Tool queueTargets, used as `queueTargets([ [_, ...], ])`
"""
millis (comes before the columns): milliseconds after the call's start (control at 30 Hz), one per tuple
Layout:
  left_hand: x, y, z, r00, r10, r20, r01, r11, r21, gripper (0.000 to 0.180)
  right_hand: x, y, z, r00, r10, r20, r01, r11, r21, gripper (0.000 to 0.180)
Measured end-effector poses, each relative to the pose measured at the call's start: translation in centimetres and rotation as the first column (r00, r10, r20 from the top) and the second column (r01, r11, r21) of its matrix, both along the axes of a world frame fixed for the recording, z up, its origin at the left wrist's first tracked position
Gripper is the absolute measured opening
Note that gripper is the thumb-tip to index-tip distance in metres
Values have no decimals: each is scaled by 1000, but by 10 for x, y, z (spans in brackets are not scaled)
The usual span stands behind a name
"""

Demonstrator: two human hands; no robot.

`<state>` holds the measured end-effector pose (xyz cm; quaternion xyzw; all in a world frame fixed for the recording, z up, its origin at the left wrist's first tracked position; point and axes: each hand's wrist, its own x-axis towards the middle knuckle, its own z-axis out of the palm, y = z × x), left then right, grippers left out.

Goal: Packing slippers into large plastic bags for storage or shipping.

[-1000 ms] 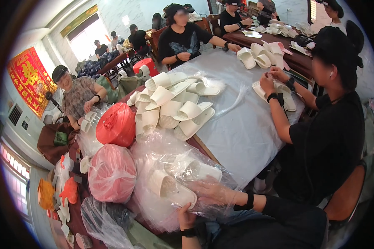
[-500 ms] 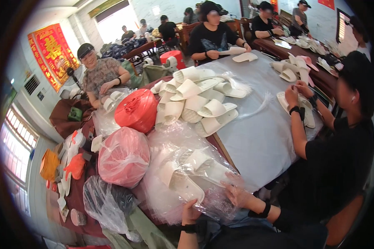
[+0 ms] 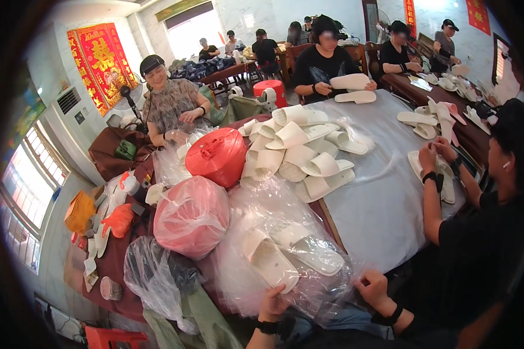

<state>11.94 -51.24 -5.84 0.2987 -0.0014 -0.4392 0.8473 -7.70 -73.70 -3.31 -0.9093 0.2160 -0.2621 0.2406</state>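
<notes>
A big clear plastic bag [image 3: 285,232] lies at the near table edge with a pair of white slippers [image 3: 291,256] inside it. My left hand [image 3: 272,303] grips the bag's lower edge under the left slipper. My right hand [image 3: 374,286] holds the bag's right edge, fingers closed on the plastic. A pile of white slippers [image 3: 300,151] lies farther back on the table.
A red bundle in plastic [image 3: 192,216] and a red round container [image 3: 218,156] sit left of the bag. A dark bag in clear plastic [image 3: 157,273] lies near left. A person in black [image 3: 483,232] works at my right; others sit around the grey-covered table [image 3: 384,198].
The view has swung left and down. My hands have stayed on the plastic bag, and the slippers inside now lie nearer my hands.
</notes>
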Motion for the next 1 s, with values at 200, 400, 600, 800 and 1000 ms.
queueTargets([
  [200, 0, 1, 39, 989, -113, -92, 92, 974, -208, 64, 8, -3, 9, 998, -60, 31, 36, 859, 511, 34],
  [400, -16, 2, 49, 969, 124, -212, -132, 991, -21, 68, 28, 23, 33, 965, 183, 188, -260, 559, 788, 21],
  [600, -43, -1, 44, 962, -14, -272, 1, 999, -50, 77, 47, 54, 63, 876, 291, 386, -415, 861, 293, 16],
  [800, -45, 7, 39, 922, -250, -297, 97, 888, -449, 77, 59, 67, 76, 763, 518, 386, -611, 774, 169, 13],
  [1000, -59, 6, 20, 951, -189, -245, 130, 963, -236, 54, 43, 71, 64, 741, 646, 183, -653, 757, -28, 20],
])
